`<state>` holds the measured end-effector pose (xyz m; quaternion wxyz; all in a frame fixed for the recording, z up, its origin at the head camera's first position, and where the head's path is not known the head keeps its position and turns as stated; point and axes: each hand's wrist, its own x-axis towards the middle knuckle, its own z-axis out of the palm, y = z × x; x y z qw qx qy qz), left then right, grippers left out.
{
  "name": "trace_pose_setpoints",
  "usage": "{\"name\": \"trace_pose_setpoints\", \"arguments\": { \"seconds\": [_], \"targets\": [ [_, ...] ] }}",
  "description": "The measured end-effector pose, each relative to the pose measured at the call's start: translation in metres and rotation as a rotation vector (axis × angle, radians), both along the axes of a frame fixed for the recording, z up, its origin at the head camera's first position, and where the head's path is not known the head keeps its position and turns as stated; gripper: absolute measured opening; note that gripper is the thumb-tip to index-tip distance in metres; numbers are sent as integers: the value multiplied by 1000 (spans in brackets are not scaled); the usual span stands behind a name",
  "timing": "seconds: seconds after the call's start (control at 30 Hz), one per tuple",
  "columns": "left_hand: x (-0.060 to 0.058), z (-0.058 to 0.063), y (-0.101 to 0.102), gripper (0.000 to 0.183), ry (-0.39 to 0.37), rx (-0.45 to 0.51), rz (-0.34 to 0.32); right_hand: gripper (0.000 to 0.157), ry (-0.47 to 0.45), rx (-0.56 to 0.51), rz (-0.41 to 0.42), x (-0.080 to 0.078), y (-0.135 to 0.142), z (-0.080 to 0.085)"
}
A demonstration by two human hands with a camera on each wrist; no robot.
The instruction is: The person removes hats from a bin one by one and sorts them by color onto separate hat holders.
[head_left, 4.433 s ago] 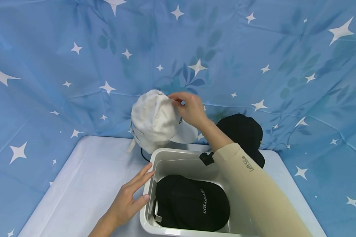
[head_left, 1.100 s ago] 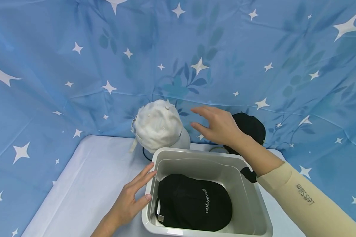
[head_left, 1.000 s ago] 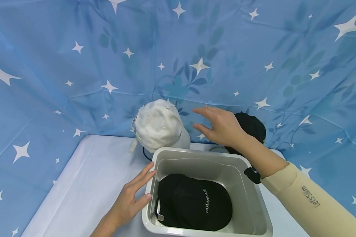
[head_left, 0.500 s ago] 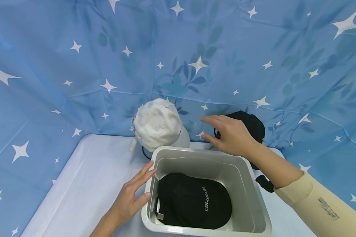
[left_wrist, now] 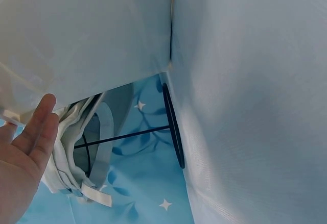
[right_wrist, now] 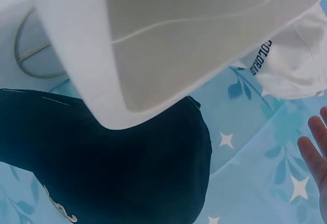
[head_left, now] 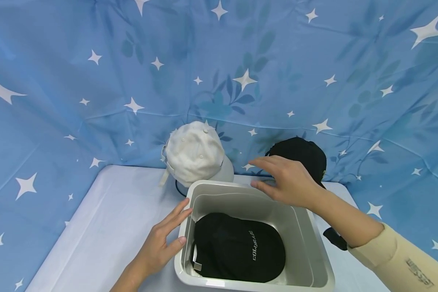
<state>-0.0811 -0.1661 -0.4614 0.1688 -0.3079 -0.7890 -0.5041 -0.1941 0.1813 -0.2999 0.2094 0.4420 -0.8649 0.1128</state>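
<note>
My left hand (head_left: 160, 243) rests with spread fingers on the left rim of the light grey bin (head_left: 237, 185). Inside that bin lies a black baseball cap (head_left: 237, 249) with pale lettering. My right hand (head_left: 292, 180) hovers near the bin's back right corner, fingers extended and thumb apart, holding nothing. Behind the bin a white baseball cap (head_left: 195, 154) sits on a thin stand, whose black ring base (left_wrist: 173, 127) shows in the left wrist view. Another black baseball cap (head_left: 301, 152), at the back right, is partly covered by my right hand in the head view.
A white-covered table (head_left: 124, 219) bears the bin and stands. A blue star-printed curtain (head_left: 149, 85) hangs close behind. In the right wrist view a gold-coloured ring base (right_wrist: 38, 75) stands near the back black cap. A dark wrist strap (head_left: 335, 238) shows below my right forearm.
My right hand has let go of the white cap's crown and moved right, then down toward the bin's corner. The white cap sits lower on its stand. My left hand stays on the rim.
</note>
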Motion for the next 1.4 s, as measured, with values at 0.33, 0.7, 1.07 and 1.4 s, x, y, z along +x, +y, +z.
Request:
{"name": "trace_pose_setpoints", "arguments": {
  "seconds": [0.33,0.7,1.07,1.4],
  "targets": [
    [1,-1,0,66,-6,-4,8,55,-17,35,28,12,6,-11],
    [0,-2,0,66,-2,-5,7,58,-55,57,58,23,16,-26],
    [1,-1,0,67,-16,-6,9,61,-140,78,35,35,22,-45],
    [1,-1,1,63,21,9,2,70,-171,58,67,39,22,-59]
  ]
}}
